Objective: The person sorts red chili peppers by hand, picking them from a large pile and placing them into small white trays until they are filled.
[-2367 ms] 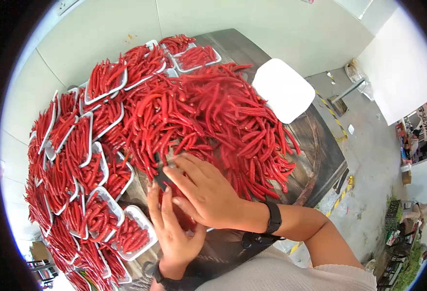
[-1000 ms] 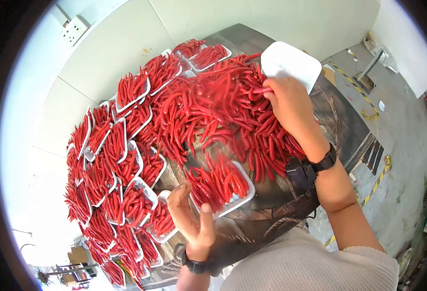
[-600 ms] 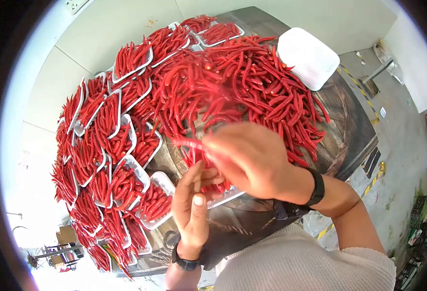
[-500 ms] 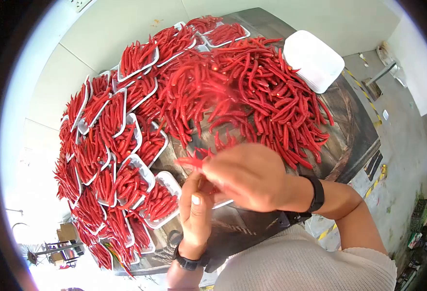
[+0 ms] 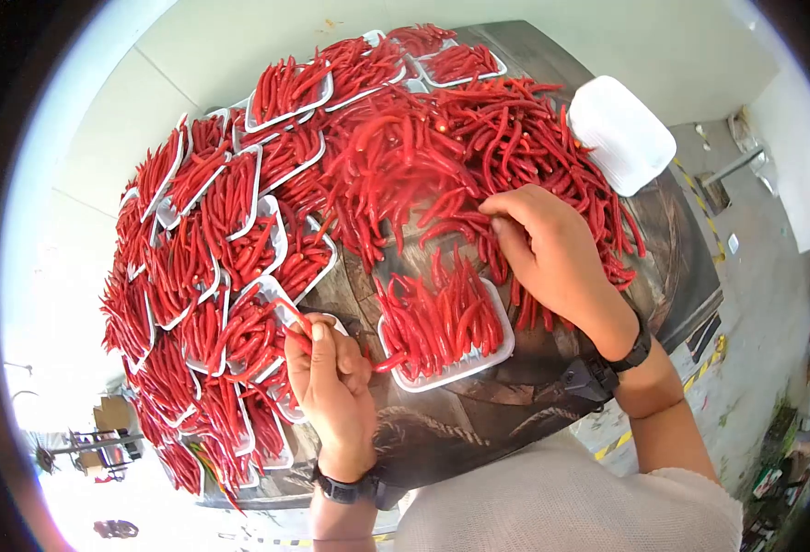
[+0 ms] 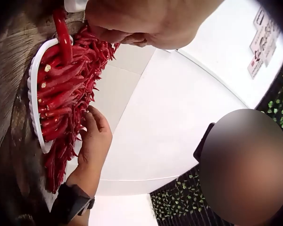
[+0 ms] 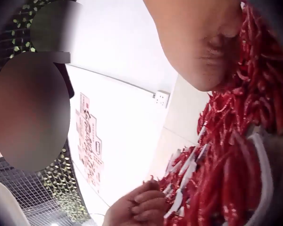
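Wood-patterned worktop (image 5: 690, 239) carries glossy, tangled chilli heap (image 5: 534, 138), likely for easy reach; ribbed white tray (image 5: 460, 372) sits near person (image 5: 561, 488), chillies (image 5: 437, 322) inside aligned, probably to fit snugly. Right hand (image 5: 561, 262) at heap: cannot tell whether grip holds anything. Left hand (image 5: 334, 391) pinches slender chilli (image 5: 295, 318) left of tray

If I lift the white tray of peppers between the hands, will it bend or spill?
The tray has a thin-looking rim, so it may bend slightly. Its loose peppers poke past the edge, so tilting could spill some.
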Demonstrator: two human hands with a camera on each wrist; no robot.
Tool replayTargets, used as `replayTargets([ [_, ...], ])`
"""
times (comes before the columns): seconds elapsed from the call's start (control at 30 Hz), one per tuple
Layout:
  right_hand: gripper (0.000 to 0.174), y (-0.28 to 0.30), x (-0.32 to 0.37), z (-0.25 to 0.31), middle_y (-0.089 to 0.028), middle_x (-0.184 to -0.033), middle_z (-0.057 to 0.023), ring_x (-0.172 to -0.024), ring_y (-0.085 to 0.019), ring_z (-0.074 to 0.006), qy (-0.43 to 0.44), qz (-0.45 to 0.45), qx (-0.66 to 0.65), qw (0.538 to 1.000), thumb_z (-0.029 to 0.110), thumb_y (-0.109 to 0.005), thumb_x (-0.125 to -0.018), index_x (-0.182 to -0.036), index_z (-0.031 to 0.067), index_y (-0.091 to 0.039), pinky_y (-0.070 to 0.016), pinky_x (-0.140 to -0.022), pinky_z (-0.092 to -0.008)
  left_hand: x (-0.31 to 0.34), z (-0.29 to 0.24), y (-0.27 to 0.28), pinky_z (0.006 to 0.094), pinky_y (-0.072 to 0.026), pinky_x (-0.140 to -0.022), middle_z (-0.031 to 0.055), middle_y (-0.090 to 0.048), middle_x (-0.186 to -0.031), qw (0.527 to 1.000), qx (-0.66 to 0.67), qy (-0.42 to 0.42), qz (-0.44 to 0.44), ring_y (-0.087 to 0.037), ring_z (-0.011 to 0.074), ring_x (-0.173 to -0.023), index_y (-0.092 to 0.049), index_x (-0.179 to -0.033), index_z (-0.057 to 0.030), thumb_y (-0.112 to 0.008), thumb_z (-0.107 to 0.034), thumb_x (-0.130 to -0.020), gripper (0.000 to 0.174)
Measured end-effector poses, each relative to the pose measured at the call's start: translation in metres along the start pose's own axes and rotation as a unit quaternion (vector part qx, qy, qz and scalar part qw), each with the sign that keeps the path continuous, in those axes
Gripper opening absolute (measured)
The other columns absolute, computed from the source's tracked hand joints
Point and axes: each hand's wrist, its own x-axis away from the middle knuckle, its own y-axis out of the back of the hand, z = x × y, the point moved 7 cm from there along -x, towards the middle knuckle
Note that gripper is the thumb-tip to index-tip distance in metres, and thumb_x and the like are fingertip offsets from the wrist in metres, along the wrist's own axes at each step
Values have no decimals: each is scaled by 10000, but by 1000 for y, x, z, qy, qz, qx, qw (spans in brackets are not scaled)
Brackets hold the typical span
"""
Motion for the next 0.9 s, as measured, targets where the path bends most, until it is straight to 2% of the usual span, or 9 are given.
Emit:
replayTargets([
  [0.27, 177, -37, -1, -3, -614, -875, -59, -883, -566, -272, 80, 60, 162, 982, 118, -719, -741, -907, 75, -673, -450, -775, -381, 1, 8, -5, 191, -225, -416, -59, -380, -616, 998, -8, 34, 47, -296, 29, -464, -528, -998, -65, -490, -155, -994, 98],
  [0.4, 219, -41, -8, -7, -541, -911, -43, -914, -521, -259, 50, 60, 262, 962, 96, -724, -696, -903, 107, -653, -421, -771, -386, 0, -28, -8, 212, -261, -467, -55, -476, -655, 966, -240, -13, 92, -352, 11, -546, -614, -911, -54, -671, -83, -879, 71],
  [0.5, 173, -37, -5, -9, -550, -893, -47, -896, -532, -265, 72, 29, 265, 961, 56, -697, -709, -871, 90, -645, -427, -766, -389, 2, -27, -10, 260, -328, -482, -21, -498, -574, 815, -548, 22, 185, -462, 74, -521, -650, -851, -42, -756, -112, -739, 170],
  [0.53, 173, -37, -5, -10, -550, -893, -47, -896, -532, -265, 74, 28, 265, 961, 56, -697, -709, -871, 90, -645, -427, -766, -389, 1, -24, -10, 260, -328, -482, -21, -498, -574, 816, -548, 21, 184, -462, 74, -521, -650, -851, -42, -756, -112, -739, 170],
  [0.6, 150, -33, -3, -14, -552, -869, -55, -860, -538, -267, 61, -3, 270, 961, 48, -688, -714, -852, 80, -640, -435, -753, -389, 5, -14, -18, 333, -382, -495, 80, -545, -601, 698, -666, -90, 247, -530, 208, -520, -667, -902, -53, -742, -134, -708, 224],
  [0.63, 150, -33, -3, -14, -552, -869, -55, -860, -538, -267, 62, 1, 271, 961, 48, -688, -714, -852, 80, -640, -435, -753, -389, 4, -10, -16, 387, -405, -519, 140, -550, -634, 713, -654, -86, 237, -538, 301, -549, -675, -916, -56, -733, -159, -693, 252],
  [0.73, 119, -23, -2, -8, -572, -840, -70, -831, -559, -277, 71, -26, 244, 967, 39, -677, -728, -834, 62, -630, -446, -743, -386, 5, -17, -19, 386, -411, -527, 141, -563, -645, 714, -657, -81, 229, -540, 297, -556, -678, -916, -59, -729, -153, -702, 239],
  [0.83, 103, -7, -1, 17, -599, -841, -66, -775, -585, -250, 96, -70, 130, 984, 74, -694, -770, -851, 51, -635, -459, -688, -354, 6, -28, -17, 291, -324, -472, 38, -478, -563, 781, -588, -81, 195, -423, 143, -472, -681, -901, -44, -759, -72, -681, 234],
  [0.9, 135, -12, 3, 35, -619, -844, -56, -711, -597, -210, -14, 38, -125, 991, 116, -714, -804, -901, 48, -647, -457, -622, -320, 8, -28, -15, 212, -229, -468, -72, -368, -549, 856, -490, -57, 153, -294, 11, -501, -679, -869, -36, -770, 7, -661, 231],
])
